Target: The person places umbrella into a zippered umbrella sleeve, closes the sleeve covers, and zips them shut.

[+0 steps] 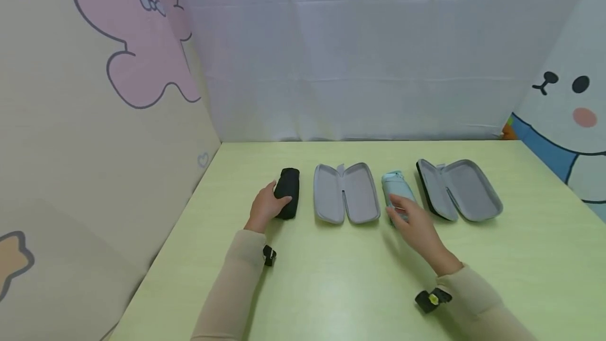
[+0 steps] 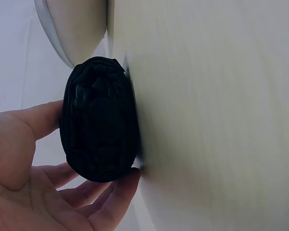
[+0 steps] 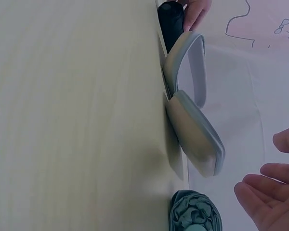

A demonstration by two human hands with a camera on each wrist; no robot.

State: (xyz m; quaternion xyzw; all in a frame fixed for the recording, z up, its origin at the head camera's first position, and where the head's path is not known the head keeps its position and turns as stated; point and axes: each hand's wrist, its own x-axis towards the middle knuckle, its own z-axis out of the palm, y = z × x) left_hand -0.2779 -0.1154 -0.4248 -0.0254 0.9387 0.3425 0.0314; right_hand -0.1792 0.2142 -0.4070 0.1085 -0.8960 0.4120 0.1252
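A black folded umbrella (image 1: 288, 193) lies at the left of the table, and my left hand (image 1: 266, 205) grips it. In the left wrist view its dark pleated end (image 2: 101, 120) shows between the thumb (image 2: 43, 118) and the curled fingers. Further right lies a light blue folded umbrella (image 1: 396, 185). My right hand (image 1: 420, 229) is just over its near end, overlapping it in the head view. From the right wrist, the fingers (image 3: 274, 185) appear spread, with a gap to the blue umbrella's gathered end (image 3: 195, 211).
Between the umbrellas an unfolded case (image 1: 362, 193) with grey lining lies spread on the pale green table (image 1: 331, 283). A second such case (image 1: 473, 191), dark outside, lies right of the blue umbrella. A white cloth (image 1: 360, 67) hangs along the back edge.
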